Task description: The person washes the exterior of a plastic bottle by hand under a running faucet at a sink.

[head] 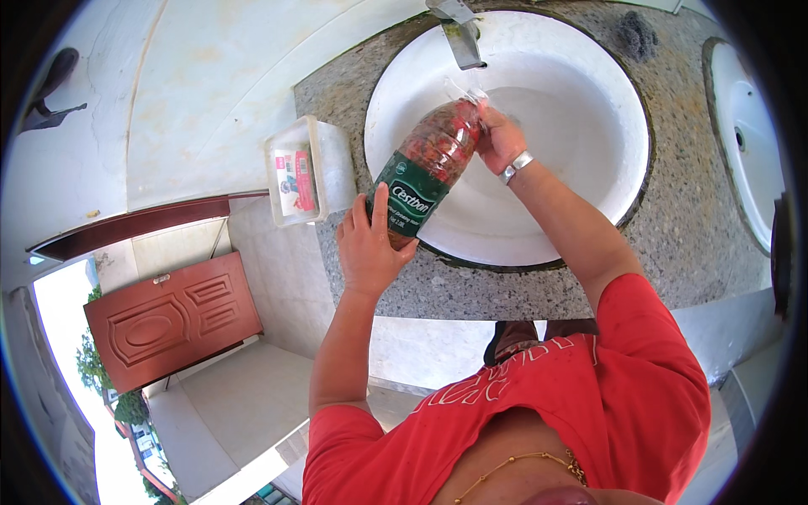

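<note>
A large clear plastic bottle (435, 151) with a green label lies tilted over the left rim of a white washbasin (568, 145). Red and brown pieces fill it. My left hand (375, 243) grips its base end. Near the neck, my right hand (500, 137), with a silver bracelet at the wrist, holds the bottle under the metal faucet (464, 44). Water splashes about the bottle's mouth, which the splash and my fingers partly hide. Some water stands in the basin.
A clear plastic tub (334, 170) with a printed label stands at the left end of the granite counter (467, 293). A dark scouring pad (636, 36) lies behind the basin at the right, near a second washbasin (751, 145). A red-brown door (173, 322) stands at the left.
</note>
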A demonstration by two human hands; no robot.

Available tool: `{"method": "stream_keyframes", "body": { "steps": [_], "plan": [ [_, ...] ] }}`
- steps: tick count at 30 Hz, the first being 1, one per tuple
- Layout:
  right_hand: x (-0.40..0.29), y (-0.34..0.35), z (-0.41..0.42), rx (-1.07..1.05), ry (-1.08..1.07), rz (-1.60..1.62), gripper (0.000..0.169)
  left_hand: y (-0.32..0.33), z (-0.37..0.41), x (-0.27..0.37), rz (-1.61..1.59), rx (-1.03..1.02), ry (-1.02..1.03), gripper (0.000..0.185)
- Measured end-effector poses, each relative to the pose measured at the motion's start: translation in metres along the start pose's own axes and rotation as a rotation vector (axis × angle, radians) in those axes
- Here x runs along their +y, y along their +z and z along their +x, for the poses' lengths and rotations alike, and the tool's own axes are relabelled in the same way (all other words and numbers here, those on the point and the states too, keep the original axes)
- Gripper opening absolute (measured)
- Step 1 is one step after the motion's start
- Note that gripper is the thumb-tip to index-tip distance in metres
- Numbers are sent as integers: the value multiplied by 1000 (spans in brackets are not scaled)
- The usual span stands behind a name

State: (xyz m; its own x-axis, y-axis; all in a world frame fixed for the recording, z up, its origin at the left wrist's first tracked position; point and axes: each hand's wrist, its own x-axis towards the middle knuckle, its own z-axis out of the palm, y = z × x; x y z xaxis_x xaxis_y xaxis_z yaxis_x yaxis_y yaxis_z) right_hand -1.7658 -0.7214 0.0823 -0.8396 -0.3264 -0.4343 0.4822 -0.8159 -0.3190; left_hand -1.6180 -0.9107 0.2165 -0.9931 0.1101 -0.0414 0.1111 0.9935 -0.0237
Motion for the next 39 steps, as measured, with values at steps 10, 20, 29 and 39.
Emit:
{"method": "stream_keyframes", "body": {
  "steps": [10,20,29,39],
  "plan": [
    [-3,14,16,84,-142,-50,53,1,-2,2,77,-5,36,100],
    [25,22,-8,417,-360,-453,47,9,-14,15,165,124,80,97],
    [-7,-26,31,305,-339,-715,48,1,-5,25,203,80,142,90],
    [-60,-22,41,-244,-408,-1502,31,7,1,21,160,93,147,95]
  ]
}}
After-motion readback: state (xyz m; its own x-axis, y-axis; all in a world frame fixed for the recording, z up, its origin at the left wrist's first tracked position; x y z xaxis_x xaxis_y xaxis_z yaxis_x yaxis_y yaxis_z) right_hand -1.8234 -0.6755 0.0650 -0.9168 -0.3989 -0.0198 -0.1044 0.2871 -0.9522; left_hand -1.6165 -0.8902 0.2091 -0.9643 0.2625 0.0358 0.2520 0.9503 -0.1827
